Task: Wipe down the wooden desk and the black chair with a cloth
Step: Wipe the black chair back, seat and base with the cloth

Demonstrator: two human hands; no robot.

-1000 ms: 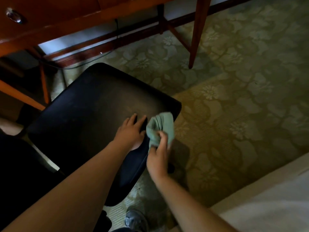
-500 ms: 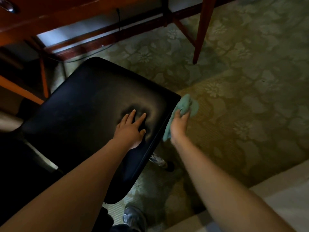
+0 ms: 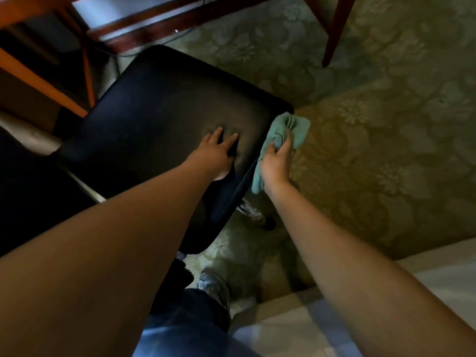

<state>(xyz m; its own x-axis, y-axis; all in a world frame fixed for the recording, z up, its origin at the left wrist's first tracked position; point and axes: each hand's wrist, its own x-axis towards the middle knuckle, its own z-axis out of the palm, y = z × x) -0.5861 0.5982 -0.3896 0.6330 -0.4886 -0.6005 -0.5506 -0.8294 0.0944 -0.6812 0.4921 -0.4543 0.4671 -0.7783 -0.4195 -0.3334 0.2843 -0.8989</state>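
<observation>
Head view: one black chair, two hands and one green cloth are counted. The chair's back is lost in shadow at far left, and the wooden desk is cut off by the top edge. The left hand is pressed flat on the seat, fingers straight. Just right of it, at the seat's side edge, the cloth is gripped by the right hand, its long axis running down along that edge.

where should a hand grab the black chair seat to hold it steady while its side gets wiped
Grip the chair seat by its near rounded corner, coming from above on the person's side. The top is broad and flat, so only the rim gives fingers something to curl round. The left hand presses flat on top; the right hand holds the cloth at the side edge.
</observation>
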